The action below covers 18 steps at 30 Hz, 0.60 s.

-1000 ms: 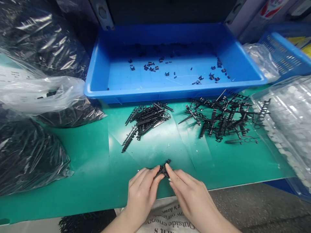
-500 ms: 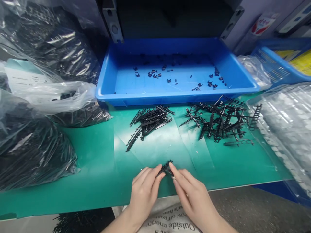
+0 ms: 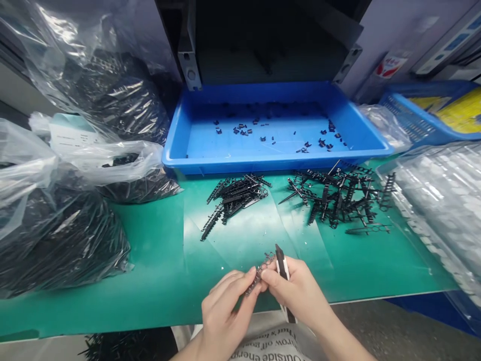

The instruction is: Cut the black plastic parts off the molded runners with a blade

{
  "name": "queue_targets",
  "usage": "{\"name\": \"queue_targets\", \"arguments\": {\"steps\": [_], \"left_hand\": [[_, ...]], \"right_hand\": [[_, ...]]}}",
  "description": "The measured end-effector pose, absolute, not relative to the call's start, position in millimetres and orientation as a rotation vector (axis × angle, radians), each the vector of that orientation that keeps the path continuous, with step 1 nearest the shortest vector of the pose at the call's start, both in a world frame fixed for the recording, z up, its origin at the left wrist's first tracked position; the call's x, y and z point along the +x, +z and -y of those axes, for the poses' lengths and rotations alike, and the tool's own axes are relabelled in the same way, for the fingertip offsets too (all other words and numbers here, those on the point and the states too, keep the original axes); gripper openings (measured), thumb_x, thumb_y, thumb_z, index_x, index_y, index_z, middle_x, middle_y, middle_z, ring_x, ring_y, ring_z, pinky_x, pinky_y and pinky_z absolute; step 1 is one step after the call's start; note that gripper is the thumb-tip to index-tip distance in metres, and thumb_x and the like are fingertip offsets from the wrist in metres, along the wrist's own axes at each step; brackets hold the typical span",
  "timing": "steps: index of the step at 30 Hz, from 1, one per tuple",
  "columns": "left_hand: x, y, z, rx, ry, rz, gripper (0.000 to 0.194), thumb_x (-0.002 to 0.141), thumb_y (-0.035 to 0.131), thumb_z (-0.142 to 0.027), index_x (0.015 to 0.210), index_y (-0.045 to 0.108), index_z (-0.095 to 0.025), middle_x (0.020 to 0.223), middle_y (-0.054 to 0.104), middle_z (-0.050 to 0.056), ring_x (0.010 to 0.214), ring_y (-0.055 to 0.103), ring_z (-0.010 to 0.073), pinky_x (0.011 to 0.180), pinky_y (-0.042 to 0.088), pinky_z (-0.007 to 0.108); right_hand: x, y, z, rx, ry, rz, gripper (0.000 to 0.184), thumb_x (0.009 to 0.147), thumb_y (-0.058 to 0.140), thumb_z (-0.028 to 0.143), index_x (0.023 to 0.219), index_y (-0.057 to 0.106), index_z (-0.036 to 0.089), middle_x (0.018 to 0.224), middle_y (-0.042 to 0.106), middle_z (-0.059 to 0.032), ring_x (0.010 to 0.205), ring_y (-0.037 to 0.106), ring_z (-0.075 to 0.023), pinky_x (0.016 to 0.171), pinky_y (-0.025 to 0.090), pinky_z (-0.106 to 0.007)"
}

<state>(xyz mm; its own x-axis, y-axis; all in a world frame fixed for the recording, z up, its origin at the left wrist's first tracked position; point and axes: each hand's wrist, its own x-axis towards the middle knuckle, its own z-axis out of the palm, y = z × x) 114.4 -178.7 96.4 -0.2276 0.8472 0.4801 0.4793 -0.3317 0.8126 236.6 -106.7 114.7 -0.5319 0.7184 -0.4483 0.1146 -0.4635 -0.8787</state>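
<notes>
My left hand [image 3: 227, 303] pinches a small black plastic strip [image 3: 269, 258] with toothed edges and ring shapes, above the front of the green table. My right hand [image 3: 302, 291] grips a slim utility knife [image 3: 282, 266], white and black with a dark pointed tip up. Its thumb and fingertips also touch the strip, close to my left fingertips. Beyond my hands lies a pile of black strips [image 3: 235, 194]. To its right is a tangled heap of black plastic frames [image 3: 338, 198].
A blue tray [image 3: 278, 164] holding scattered small black bits stands at the back. Plastic bags of black parts [image 3: 60, 240] crowd the left. Clear plastic trays [image 3: 443, 185] and a blue basket [image 3: 409, 118] stand at right. The green tabletop [image 3: 158, 271] ends just before my body.
The knife now shows upright in my right hand; earlier it was not plainly visible. My hands have drawn together around the strip, which is turned. The camera view has shifted slightly.
</notes>
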Motion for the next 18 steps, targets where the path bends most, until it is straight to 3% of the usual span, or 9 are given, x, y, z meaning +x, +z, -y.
{"name": "queue_targets", "arguments": {"steps": [14,18], "left_hand": [[113,87,182,1.867,1.665,-1.609,0.046,0.071,0.059,0.009,0.112,0.059,-0.010,0.083,0.066,0.005,0.074,0.062,0.0144,0.071,0.054,0.026],[111,87,182,1.868,1.616,-1.576,0.045,0.071,0.059,0.009,0.111,0.059,-0.012,0.083,0.064,0.006,0.073,0.061,0.0146,0.068,0.053,0.026]], "right_hand": [[240,118,104,-1.330,1.956,1.150,0.036,0.072,0.058,0.051,0.060,0.052,0.018,0.031,0.033,0.0107,0.030,0.023,-0.0049,0.033,0.018,-0.020],[238,119,99,-1.301,2.073,1.078,0.031,0.070,0.060,0.047,0.068,0.052,0.018,0.041,0.047,0.0079,0.030,0.025,-0.0035,0.032,0.018,-0.019]]}}
